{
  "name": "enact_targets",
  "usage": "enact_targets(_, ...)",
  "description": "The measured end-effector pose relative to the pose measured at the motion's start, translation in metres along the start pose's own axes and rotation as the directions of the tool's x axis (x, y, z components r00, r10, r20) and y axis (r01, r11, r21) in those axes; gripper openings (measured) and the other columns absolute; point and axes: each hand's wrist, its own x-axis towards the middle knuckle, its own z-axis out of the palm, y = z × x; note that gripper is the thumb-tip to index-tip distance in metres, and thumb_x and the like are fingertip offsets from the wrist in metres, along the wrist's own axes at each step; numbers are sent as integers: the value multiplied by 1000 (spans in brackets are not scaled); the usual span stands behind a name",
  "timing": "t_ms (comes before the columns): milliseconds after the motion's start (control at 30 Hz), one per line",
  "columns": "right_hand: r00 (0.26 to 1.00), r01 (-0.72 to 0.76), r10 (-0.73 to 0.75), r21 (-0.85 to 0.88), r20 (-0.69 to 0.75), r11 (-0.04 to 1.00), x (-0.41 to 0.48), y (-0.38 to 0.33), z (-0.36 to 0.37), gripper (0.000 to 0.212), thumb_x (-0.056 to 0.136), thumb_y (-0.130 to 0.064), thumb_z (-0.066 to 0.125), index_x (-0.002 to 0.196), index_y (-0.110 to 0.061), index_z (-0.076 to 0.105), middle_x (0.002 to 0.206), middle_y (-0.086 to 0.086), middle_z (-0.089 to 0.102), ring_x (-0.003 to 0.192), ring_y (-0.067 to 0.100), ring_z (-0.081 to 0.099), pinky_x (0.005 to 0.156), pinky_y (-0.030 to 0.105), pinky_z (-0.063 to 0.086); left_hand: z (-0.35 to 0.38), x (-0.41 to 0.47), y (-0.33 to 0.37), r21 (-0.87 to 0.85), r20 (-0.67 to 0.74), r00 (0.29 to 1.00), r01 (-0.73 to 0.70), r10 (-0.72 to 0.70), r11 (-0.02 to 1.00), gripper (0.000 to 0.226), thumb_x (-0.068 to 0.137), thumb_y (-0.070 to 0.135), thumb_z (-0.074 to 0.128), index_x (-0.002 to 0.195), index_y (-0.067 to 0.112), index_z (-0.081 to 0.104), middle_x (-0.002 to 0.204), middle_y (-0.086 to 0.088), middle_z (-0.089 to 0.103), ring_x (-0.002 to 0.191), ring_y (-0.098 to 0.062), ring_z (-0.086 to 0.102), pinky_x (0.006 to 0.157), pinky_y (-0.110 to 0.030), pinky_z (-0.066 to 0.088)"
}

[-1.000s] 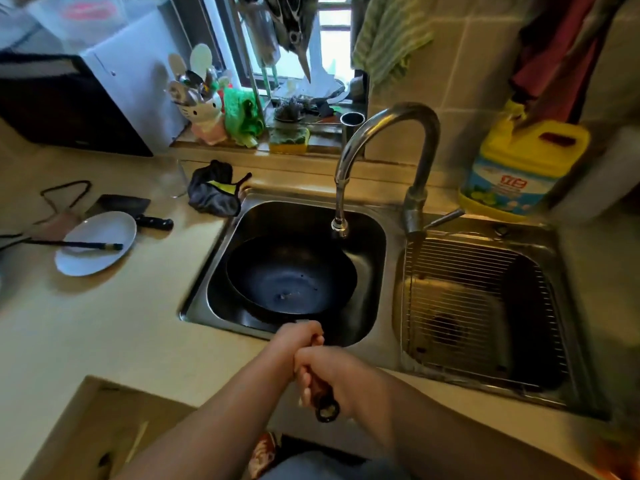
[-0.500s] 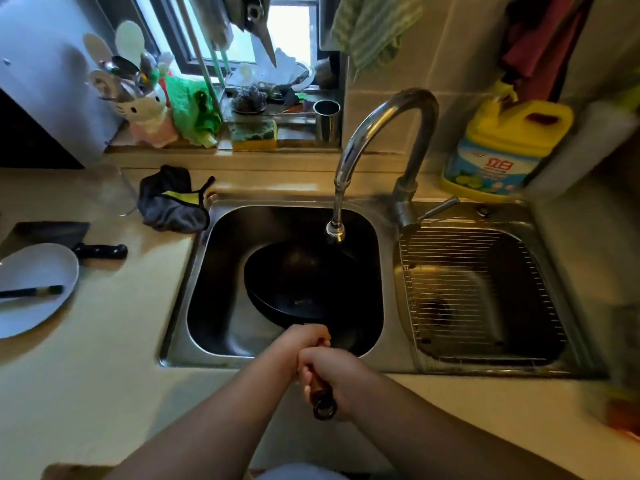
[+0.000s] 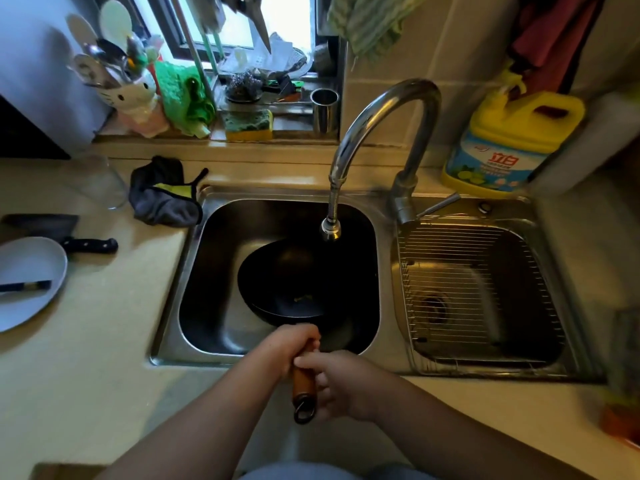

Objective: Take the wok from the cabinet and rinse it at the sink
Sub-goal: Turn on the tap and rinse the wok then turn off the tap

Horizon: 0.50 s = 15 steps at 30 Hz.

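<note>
The wok (image 3: 284,289) sits tilted in the left basin of the steel sink (image 3: 173,306); its near rim and where the handle joins are hidden by the left hand (image 3: 289,344), and the dark bowl blends w/ the shadowed basin so its far-right edge is hard to make out. A small pale speck lies inside, too blurry to ID. Left-hand fingers are clenched round the upper handle; right hand (image 3: 334,382) wraps the lower part of the brown wooden handle (image 3: 304,384), fingers curled on it, black hanging loop poking out below. The curved chrome faucet (image 3: 377,119) ends w/ its nozzle above the wok's far rim. A wire rack (image 3: 478,289) covers the right basin. On the tabletop (image 3: 104,358) at left, a grey plate (image 3: 31,271) is cut off by the frame edge, a black-handled cleaver (image 3: 86,244) partly behind it. A yellow detergent jug (image 3: 512,140) stands back right.
</note>
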Motion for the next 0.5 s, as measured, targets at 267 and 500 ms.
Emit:
enact_targets(267,902,264,-300,-153,-311,952,-20,-46,-111,19,98,-28,56,104,-12,64,91,11,71,74,20,69,60,30,56,-1,2,-5,-84,31,999,20,-17,996,17,92,2,53,77,8,52,53,-5,50,35,-10,48,34,-18,44)
enact_targets(500,707,486,-372,31,-602,873,-13,-131,-186,12,93,-33,65,95,-22,60,90,9,70,75,19,70,61,33,59,-7,8,-10,-145,8,1000,17,-16,989,13,92,5,56,79,6,54,47,-4,55,35,-10,51,34,-18,43)
